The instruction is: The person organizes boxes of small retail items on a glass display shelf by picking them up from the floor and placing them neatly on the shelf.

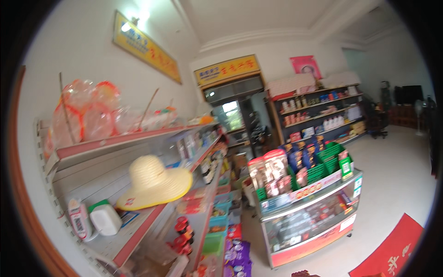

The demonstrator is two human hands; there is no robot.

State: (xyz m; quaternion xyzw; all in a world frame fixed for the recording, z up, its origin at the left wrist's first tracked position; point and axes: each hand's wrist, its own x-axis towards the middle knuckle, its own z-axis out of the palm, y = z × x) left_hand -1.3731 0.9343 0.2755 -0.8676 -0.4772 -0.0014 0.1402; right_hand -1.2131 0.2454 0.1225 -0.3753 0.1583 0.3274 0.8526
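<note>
Both of my hands are out of view. Before me on the left runs a metal store shelf [145,230] with red edge strips. A pale straw hat [152,180] with a yellow-edged brim rests on its middle board. Left of the hat stand a white plastic container [105,219] and a white bottle [79,221] with a printed label. Lower down are several red-capped jars [183,230]. To the right, a glass display counter [313,221] carries green plastic baskets [316,173] and clear red-lidded jars [276,162]. A small brownish-red thing [304,273] shows at the bottom edge, too cut off to name.
Plastic-wrapped goods [91,112] fill the top shelf. Colored bins [213,244] and purple packages [238,258] line the shelf's foot. A red mat [389,249] lies on the pale floor [391,166]. Behind the counter are stocked wall shelves [322,112] and a doorway [238,114].
</note>
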